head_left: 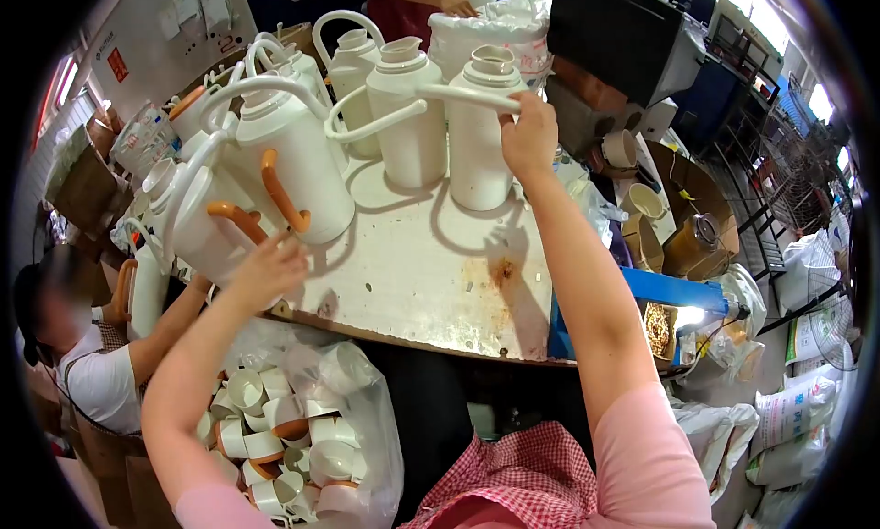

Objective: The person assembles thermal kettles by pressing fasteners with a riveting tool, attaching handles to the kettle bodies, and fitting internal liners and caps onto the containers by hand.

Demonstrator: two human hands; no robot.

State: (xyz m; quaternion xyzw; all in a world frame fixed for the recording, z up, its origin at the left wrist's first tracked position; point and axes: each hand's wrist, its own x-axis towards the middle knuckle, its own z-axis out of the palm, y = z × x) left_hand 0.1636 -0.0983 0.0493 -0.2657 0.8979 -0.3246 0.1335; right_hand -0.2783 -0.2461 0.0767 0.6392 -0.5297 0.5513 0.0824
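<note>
My right hand (530, 137) is wrapped round the end of the pale carrying handle (467, 96) of a white jug (480, 158), which stands upright on the white table (412, 281). My left hand (275, 268) hovers over the table's front left part, just below the orange handles (285, 192) of white jugs; its fingers are slightly blurred and appear apart, with nothing visible between them. Beside the held jug stands another white jug (406, 126) with its carrying handle lowered. Larger white jugs (295, 162) crowd the left side.
Below the table's front edge, a clear plastic bag (376, 410) holds several white cups with orange parts. A co-worker (101, 373) reaches in at the left; another person's hand (458, 5) is behind the table. A blue lit machine (632, 295) adjoins the right edge.
</note>
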